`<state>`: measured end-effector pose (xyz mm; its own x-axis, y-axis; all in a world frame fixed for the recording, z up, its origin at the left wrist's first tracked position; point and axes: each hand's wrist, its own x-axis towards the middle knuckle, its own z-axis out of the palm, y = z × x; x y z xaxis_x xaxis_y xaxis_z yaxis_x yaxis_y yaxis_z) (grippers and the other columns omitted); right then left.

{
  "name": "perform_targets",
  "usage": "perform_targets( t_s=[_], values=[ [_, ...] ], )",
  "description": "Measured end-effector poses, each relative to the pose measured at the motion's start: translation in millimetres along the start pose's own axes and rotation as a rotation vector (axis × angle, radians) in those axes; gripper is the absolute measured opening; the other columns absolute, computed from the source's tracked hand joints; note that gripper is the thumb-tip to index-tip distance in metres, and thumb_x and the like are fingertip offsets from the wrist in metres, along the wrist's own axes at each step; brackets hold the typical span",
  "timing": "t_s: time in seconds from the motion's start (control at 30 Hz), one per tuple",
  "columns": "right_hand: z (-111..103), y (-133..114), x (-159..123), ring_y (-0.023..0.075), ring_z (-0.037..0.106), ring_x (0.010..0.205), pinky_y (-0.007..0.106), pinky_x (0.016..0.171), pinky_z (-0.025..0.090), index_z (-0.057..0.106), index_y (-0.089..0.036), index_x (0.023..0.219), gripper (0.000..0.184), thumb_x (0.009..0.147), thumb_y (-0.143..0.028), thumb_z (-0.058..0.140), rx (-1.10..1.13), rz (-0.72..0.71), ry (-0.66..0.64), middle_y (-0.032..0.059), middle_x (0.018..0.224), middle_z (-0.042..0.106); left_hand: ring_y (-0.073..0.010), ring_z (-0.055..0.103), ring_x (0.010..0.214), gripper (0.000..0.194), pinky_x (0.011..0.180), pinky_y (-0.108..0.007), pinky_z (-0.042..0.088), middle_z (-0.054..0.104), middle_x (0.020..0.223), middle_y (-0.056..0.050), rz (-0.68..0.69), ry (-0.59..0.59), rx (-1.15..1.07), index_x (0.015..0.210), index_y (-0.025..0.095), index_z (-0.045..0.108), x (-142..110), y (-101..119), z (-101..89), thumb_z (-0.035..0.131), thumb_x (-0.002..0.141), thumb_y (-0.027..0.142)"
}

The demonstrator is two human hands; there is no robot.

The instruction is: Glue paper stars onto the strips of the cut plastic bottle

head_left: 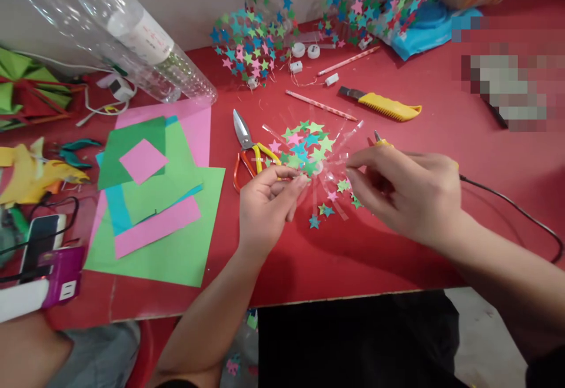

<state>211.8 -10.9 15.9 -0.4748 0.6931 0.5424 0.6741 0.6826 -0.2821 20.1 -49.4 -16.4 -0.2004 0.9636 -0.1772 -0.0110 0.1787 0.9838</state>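
Note:
A clear plastic piece cut into radiating strips (pixel 318 158) lies on the red table (pixel 397 246), covered with small paper stars in green, blue and pink. My left hand (pixel 269 199) pinches one strip at its left side, fingers closed. My right hand (pixel 406 191) is closed at the piece's right side; a yellow tool (pixel 380 139) with a black cord (pixel 512 205) shows behind its fingers, and its fingertips meet at a strip. Loose stars (pixel 326 210) lie just below the piece.
Scissors with orange and yellow handles (pixel 247 149) lie left of my left hand. A yellow utility knife (pixel 384 104) and pink sticks (pixel 320 105) sit behind. Coloured paper sheets (pixel 154 211) lie left, clear bottles (pixel 132 35) back left, finished star pieces (pixel 251 40) at the back.

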Motion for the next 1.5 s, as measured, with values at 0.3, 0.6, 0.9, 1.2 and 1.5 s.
perform_targets(
  t_s=[0.3, 0.6, 0.9, 1.2, 1.5],
  values=[
    [4.6, -8.5, -4.0, 0.0068, 0.047, 0.046, 0.021, 0.046, 0.027, 0.06, -0.018, 0.08, 0.018, 0.091, -0.025, 0.048, -0.01, -0.034, -0.031, -0.0046, 0.052, 0.055, -0.0033, 0.029, 0.033, 0.011, 0.033, -0.016, 0.023, 0.039, 0.041, 0.01, 0.053, 0.038, -0.113, 0.077, 0.019, 0.062, -3.2, -9.6, 6.9, 0.069, 0.08, 0.027],
    [4.2, -16.7, 5.0, 0.0081, 0.042, 0.046, 0.023, 0.05, 0.024, 0.063, -0.017, 0.085, 0.026, 0.092, -0.031, 0.042, -0.058, -0.049, -0.197, -0.003, 0.052, 0.052, -0.0029, 0.028, 0.033, 0.013, 0.032, -0.016, 0.021, 0.039, 0.042, 0.01, 0.089, 0.04, -0.186, 0.076, 0.018, 0.061, 0.1, -18.3, 6.7, 0.07, 0.078, 0.026],
    [15.8, -29.2, 10.8, 0.0093, 0.042, 0.05, 0.024, 0.054, 0.025, 0.061, -0.016, 0.088, 0.024, 0.091, -0.026, 0.039, -0.061, -0.141, -0.3, -0.0023, 0.052, 0.051, -0.0034, 0.031, 0.031, 0.014, 0.03, -0.018, 0.021, 0.041, 0.041, 0.009, 0.163, 0.037, -0.169, 0.079, 0.019, 0.063, -4.3, -21.8, 3.8, 0.07, 0.081, 0.032],
    [19.6, -26.8, 6.8, 0.0097, 0.043, 0.047, 0.025, 0.05, 0.025, 0.06, -0.018, 0.094, 0.02, 0.092, -0.025, 0.041, -0.118, -0.141, -0.255, -0.0039, 0.051, 0.05, -0.0031, 0.031, 0.029, 0.012, 0.03, -0.019, 0.021, 0.041, 0.04, 0.01, 0.147, 0.077, -0.104, 0.08, 0.019, 0.063, -8.9, -18.0, 4.6, 0.072, 0.079, 0.027],
    [22.4, -28.9, 8.3, 0.0086, 0.04, 0.044, 0.024, 0.05, 0.024, 0.059, -0.019, 0.095, 0.023, 0.096, -0.029, 0.038, -0.135, -0.095, -0.352, -0.0038, 0.05, 0.049, -0.0033, 0.032, 0.03, 0.006, 0.029, -0.019, 0.021, 0.042, 0.042, 0.009, 0.166, 0.035, -0.114, 0.081, 0.023, 0.065, -10.3, -25.1, 5.3, 0.07, 0.08, 0.025]
  ],
)
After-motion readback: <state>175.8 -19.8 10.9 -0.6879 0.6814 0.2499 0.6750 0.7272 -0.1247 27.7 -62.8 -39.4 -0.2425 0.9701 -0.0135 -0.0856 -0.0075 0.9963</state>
